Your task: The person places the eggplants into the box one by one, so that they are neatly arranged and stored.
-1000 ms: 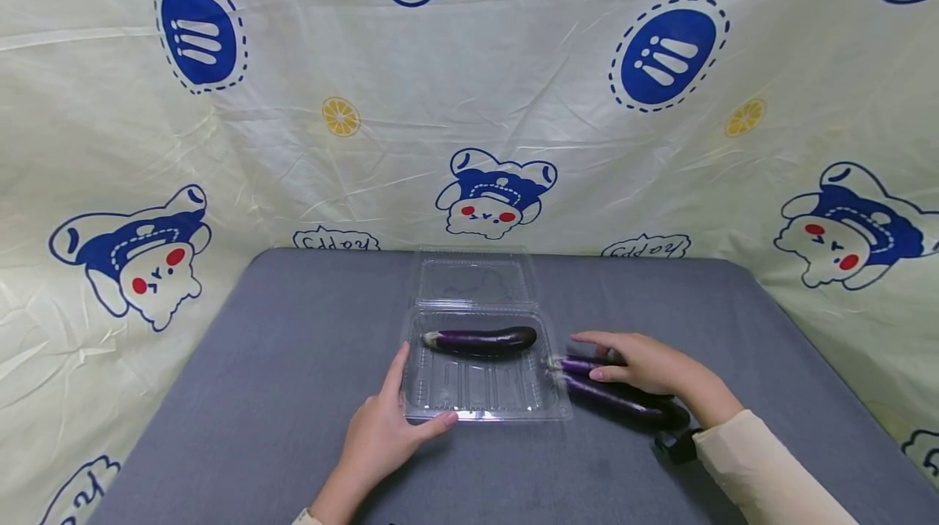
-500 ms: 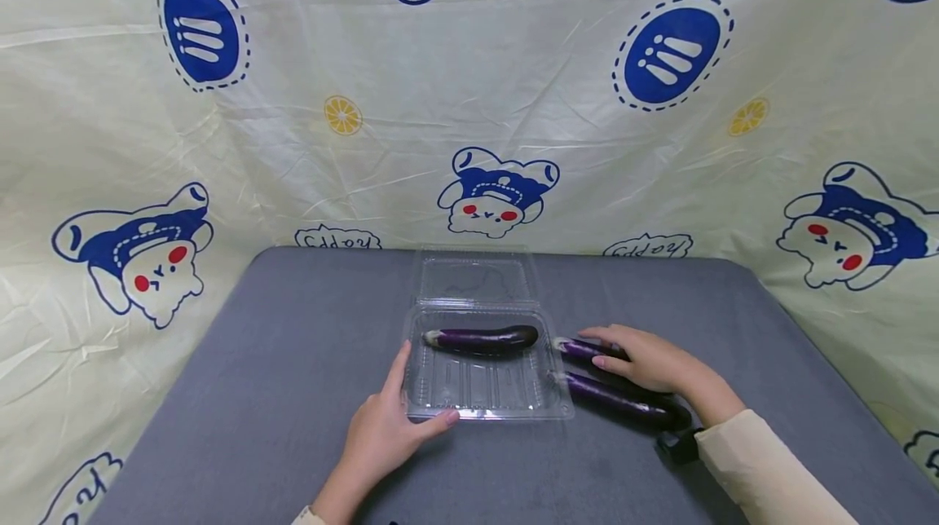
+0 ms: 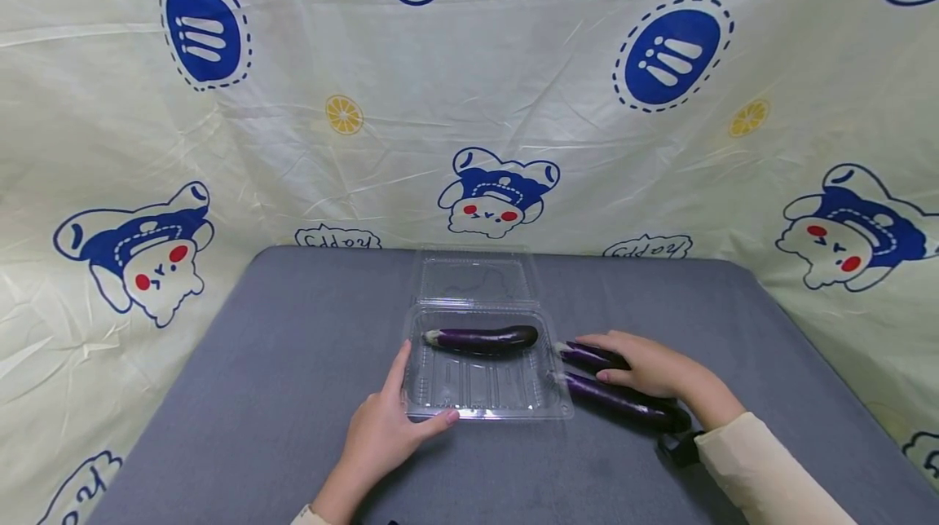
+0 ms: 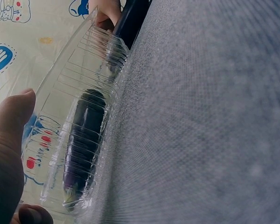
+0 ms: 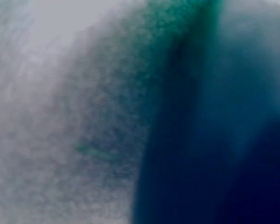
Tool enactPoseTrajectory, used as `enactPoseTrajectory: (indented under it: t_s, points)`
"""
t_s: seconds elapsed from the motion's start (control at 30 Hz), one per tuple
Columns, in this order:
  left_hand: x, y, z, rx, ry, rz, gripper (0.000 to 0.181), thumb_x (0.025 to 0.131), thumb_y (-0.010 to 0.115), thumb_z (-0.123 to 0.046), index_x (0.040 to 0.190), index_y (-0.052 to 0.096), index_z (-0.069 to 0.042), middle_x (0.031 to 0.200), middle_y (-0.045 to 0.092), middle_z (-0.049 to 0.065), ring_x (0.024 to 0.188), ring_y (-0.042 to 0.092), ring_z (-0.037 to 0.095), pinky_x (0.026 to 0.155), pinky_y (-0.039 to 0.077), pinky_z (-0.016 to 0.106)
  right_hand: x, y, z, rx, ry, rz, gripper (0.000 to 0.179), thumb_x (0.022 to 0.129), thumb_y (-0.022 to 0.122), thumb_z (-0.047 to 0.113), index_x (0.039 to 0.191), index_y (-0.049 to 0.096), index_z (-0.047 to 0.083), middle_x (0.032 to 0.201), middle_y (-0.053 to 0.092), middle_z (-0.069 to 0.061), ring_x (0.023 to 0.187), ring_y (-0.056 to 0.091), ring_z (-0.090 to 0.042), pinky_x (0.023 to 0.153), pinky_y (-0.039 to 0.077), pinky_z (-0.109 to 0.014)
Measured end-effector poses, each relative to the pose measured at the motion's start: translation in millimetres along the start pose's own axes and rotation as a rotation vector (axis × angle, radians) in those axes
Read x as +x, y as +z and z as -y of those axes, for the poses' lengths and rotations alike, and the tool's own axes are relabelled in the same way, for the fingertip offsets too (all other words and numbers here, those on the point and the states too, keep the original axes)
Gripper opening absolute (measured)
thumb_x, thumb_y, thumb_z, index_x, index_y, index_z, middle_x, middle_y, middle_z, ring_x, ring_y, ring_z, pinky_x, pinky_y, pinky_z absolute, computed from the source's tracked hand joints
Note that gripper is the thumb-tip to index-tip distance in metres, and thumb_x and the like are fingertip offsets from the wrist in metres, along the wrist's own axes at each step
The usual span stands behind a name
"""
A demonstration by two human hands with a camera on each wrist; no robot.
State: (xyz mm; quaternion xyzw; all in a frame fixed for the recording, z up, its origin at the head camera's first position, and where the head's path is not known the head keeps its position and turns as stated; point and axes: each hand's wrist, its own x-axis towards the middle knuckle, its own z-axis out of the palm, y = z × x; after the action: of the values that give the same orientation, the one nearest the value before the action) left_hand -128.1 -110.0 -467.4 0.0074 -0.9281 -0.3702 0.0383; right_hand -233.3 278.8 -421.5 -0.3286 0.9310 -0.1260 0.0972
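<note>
A clear plastic clamshell container lies with its lid laid back, and one eggplant rests crosswise in its rear half. My left hand holds its near left corner, thumb along the front rim and fingers along the left side. In the left wrist view the thumb stands beside the container wall, with the eggplant showing through the plastic. To the right, my right hand grips a second eggplant from above. A third eggplant lies just nearer, below that hand. The right wrist view is a dark blur.
The container's lid reaches toward the table's back edge. Grey cloth covers the table. A printed curtain hangs behind and to both sides. A black wrist device sits at the right sleeve, by the third eggplant's end.
The second eggplant has shifted slightly toward the back, away from the third one, under my right hand. That hand then came down a little. The left hand keeps its place at the container.
</note>
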Motion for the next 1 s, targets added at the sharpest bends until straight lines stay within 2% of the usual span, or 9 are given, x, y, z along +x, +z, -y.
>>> enactPoseTrajectory:
  t_s: [0.1, 0.33, 0.4, 0.57, 0.7, 0.83, 1.0]
  points:
    - [0.0, 0.3, 1.2, 0.006, 0.007, -0.001, 0.12, 0.066, 0.076, -0.074, 0.16, 0.017, -0.029, 0.052, 0.033, -0.009, 0.05, 0.027, 0.008, 0.046, 0.027, 0.028, 0.1, -1, 1, 0.001, -0.002, -0.006, 0.053, 0.097, 0.064, 0.025, 0.146, 0.049, 0.012, 0.132, 0.06, -0.014, 0.121, 0.058, -0.035, 0.099, 0.045, -0.055]
    - [0.3, 0.7, 1.4, 0.006, 0.008, -0.004, 0.121, 0.065, 0.076, -0.074, 0.16, 0.016, -0.029, 0.052, 0.035, -0.009, 0.049, 0.029, 0.008, 0.046, 0.029, 0.028, 0.6, -11, 1, -0.002, 0.073, -0.059, 0.057, 0.097, 0.064, 0.021, 0.15, 0.044, 0.018, 0.138, 0.056, -0.016, 0.125, 0.054, -0.04, 0.099, 0.044, -0.059]
    - [0.6, 0.8, 1.4, 0.004, 0.006, -0.005, 0.121, 0.065, 0.077, -0.074, 0.16, 0.017, -0.029, 0.052, 0.035, -0.009, 0.049, 0.03, 0.008, 0.046, 0.029, 0.028, 1.8, -16, 2, -0.02, 0.084, -0.1, 0.057, 0.098, 0.063, 0.02, 0.151, 0.043, 0.02, 0.133, 0.058, -0.015, 0.121, 0.057, -0.037, 0.097, 0.046, -0.057]
    - [1.0, 0.1, 1.1, 0.003, 0.003, -0.005, 0.12, 0.066, 0.078, -0.072, 0.16, 0.016, -0.029, 0.052, 0.035, -0.009, 0.049, 0.03, 0.009, 0.046, 0.029, 0.028, 9.5, -29, 8, -0.077, 0.055, -0.21, 0.057, 0.097, 0.064, 0.017, 0.15, 0.044, 0.021, 0.116, 0.061, -0.008, 0.102, 0.058, -0.024, 0.085, 0.048, -0.048]
    - [0.9, -0.6, 0.2, 0.001, 0.003, -0.003, 0.121, 0.065, 0.078, -0.072, 0.16, 0.016, -0.028, 0.052, 0.035, -0.009, 0.049, 0.031, 0.009, 0.046, 0.029, 0.028, 19.3, -37, 21, -0.107, 0.034, -0.225, 0.055, 0.099, 0.062, 0.02, 0.15, 0.043, 0.027, 0.116, 0.061, -0.004, 0.103, 0.055, -0.021, 0.085, 0.046, -0.045]
    - [0.6, -0.8, -0.6, -0.002, 0.002, -0.005, 0.122, 0.064, 0.077, -0.074, 0.16, 0.017, -0.028, 0.052, 0.035, -0.009, 0.049, 0.03, 0.008, 0.046, 0.029, 0.028, 30.7, -41, 41, -0.107, -0.011, -0.206, 0.055, 0.099, 0.062, 0.02, 0.15, 0.044, 0.03, 0.119, 0.061, -0.002, 0.106, 0.054, -0.021, 0.086, 0.046, -0.044]
    - [0.9, -0.8, 0.5, 0.001, -0.001, 0.0, 0.123, 0.063, 0.074, -0.078, 0.16, 0.017, -0.029, 0.052, 0.034, -0.009, 0.049, 0.03, 0.008, 0.046, 0.028, 0.028, 45.1, -41, 68, -0.125, -0.068, -0.174, 0.054, 0.098, 0.064, 0.02, 0.148, 0.047, 0.032, 0.116, 0.061, 0.0, 0.102, 0.053, -0.018, 0.084, 0.047, -0.042]
